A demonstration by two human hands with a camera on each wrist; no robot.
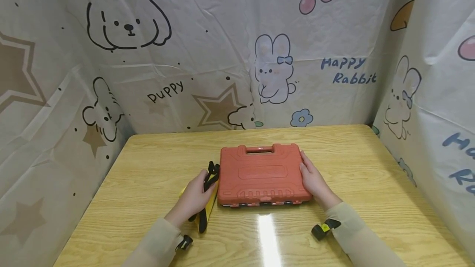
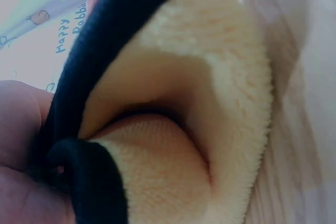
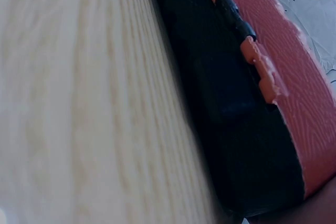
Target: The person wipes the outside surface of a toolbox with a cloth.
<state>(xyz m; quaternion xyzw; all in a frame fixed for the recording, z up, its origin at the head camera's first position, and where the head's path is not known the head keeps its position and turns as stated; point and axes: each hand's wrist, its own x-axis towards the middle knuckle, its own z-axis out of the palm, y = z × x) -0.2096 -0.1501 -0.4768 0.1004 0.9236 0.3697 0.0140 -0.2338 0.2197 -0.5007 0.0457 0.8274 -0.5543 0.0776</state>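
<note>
Toolcase [image 1: 261, 185] could snag the black-trimmed yellow fleece [image 2: 239, 82] gripped by left hand [image 1: 194, 195] if right hand [image 1: 314, 181], straight-fingered against its side, pushes toward tabletop's [image 1: 148, 160] left edge.

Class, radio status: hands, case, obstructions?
Left hand grips black-trimmed yellow item. Right hand touches red case, right side. Case closed; yellow item close on its left.

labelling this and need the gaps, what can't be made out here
Left wrist view: full outline of the yellow item, cut off by the frame edges.
Head view: part of that item, covered by the left hand.
Head view: inside of the red case, hidden because it is closed.
Right wrist view: most of the right hand, cut off by the frame edge.
</note>
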